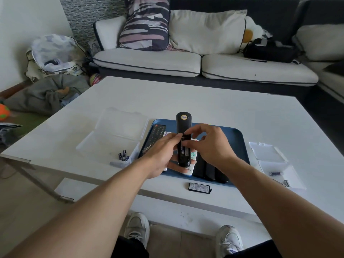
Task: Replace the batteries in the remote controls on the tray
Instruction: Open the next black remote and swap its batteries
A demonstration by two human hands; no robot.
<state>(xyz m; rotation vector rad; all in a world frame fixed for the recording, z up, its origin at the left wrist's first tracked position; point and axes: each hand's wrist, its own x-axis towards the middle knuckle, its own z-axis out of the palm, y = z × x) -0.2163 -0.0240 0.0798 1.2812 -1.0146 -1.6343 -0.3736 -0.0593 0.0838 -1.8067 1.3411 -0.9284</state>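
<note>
- Both hands work on a black remote control (183,138) held back-side up above the blue tray (240,144): the left hand (163,155) grips it from below and the side, fingers curled under its near end and thumb on its edge.
- Right hand (208,146) has its fingertips pinched at the open battery compartment in the remote's middle; what exactly they pinch is too small to tell.
- A round gold sticker sits near the remote's far end.
- On the tray, another black remote (156,134) lies face up at the left edge, a white remote (191,164) lies partly hidden under the hands, and more dark remotes (210,171) lie near the front edge.
- A black battery cover (199,187) lies on the white bench (204,101), just in front of the tray.
- Left of the tray stands an open clear plastic box (111,138) with several batteries (123,155) in its near corner.
- Right of the tray lies a second open clear box (279,168) with a few batteries (275,173).
- Beyond the bench stands a sofa (186,64) with cushions.
</note>
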